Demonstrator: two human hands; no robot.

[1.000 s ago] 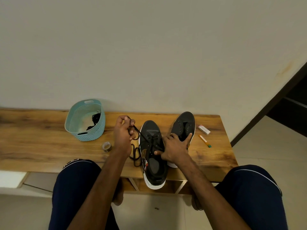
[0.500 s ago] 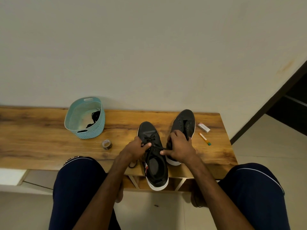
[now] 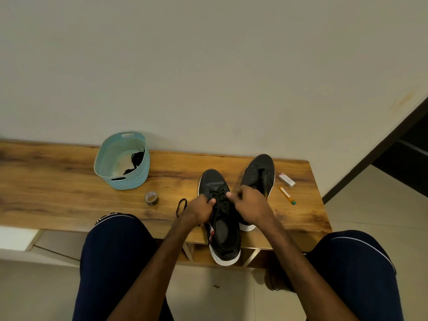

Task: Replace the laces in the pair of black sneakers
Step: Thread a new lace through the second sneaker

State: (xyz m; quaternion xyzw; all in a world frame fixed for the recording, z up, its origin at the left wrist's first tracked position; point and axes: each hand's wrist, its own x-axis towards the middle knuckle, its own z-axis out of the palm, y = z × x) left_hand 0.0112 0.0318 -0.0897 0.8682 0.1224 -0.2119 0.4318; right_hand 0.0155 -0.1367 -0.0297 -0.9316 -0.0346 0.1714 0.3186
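Observation:
Two black sneakers with white soles stand on the wooden table (image 3: 58, 195). The nearer sneaker (image 3: 221, 237) overhangs the front edge and carries a black lace (image 3: 220, 198) through its upper eyelets. My left hand (image 3: 201, 208) pinches the lace at the sneaker's left side. My right hand (image 3: 251, 205) pinches the lace on the right side, fingers curled. A loose loop of the lace (image 3: 181, 206) lies on the table left of my left hand. The farther sneaker (image 3: 259, 172) has bare eyelets and sits behind my right hand.
A teal basket (image 3: 122, 179) with dark laces inside stands at the back left. A small tape roll (image 3: 151, 198) lies in front of it. A white box (image 3: 286, 180) and an orange marker (image 3: 287, 195) lie right of the sneakers. My knees flank the table's front edge.
My left hand came down from a raised pull beside the sneaker to its eyelets. My right hand shifted up from the sneaker's side to the lace. The loop slid out leftward.

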